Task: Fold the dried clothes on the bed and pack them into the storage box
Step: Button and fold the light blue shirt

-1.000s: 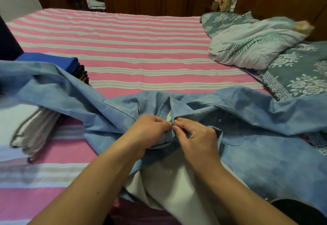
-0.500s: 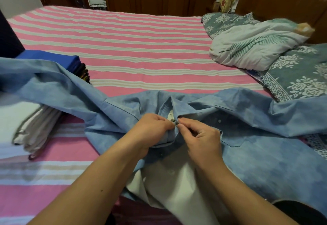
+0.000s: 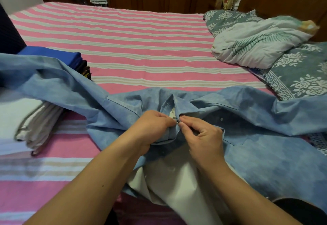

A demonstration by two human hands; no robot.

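While pinching shirt [image 3: 265, 154]: both hands [image 3: 177, 127] together.

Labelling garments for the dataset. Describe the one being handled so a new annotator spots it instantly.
On the pink striped bed, look at the near edge where both hands meet. The left hand and right hand pinch the collar of a light blue shirt spread wide. Unlike the folded stack beside it, it lies unfolded, its pale lining showing.
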